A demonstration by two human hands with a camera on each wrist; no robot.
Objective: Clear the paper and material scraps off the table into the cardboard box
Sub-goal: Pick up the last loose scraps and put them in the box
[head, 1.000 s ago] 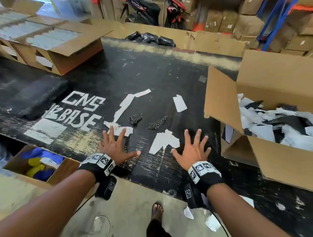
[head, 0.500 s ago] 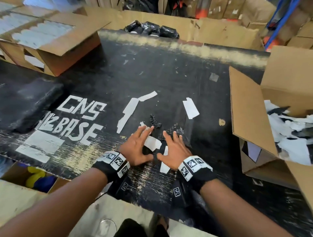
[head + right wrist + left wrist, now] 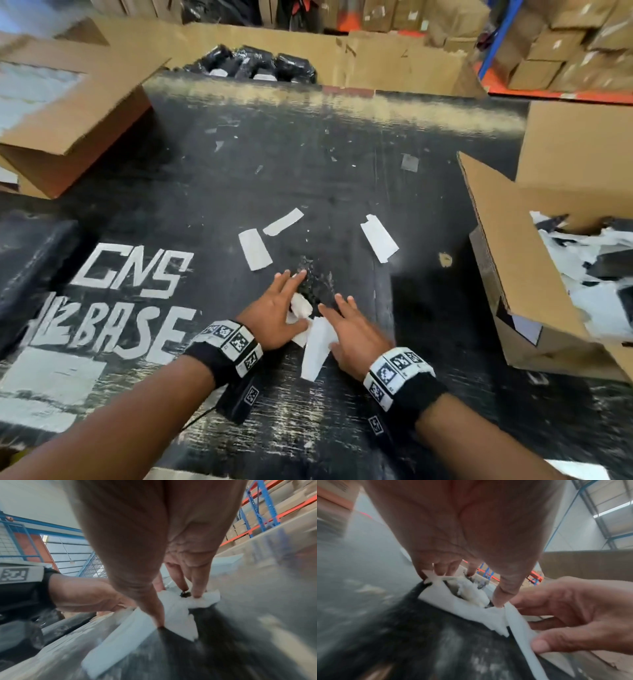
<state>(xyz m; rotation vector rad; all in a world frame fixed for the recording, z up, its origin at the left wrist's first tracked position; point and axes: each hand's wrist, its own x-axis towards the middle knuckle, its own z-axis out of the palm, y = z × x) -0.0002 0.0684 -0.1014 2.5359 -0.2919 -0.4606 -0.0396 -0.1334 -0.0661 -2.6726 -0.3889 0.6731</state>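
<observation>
Scraps half hidden between both hands

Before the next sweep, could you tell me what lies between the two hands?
In the head view, bunched white paper scraps lie between the left hand and right hand.

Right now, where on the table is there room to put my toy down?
The black table is bare between the right hand and the scrap box. Farther back, beyond the loose paper strips, only small flecks show. It is crowded between both hands, where the left hand presses gathered scraps.
</observation>
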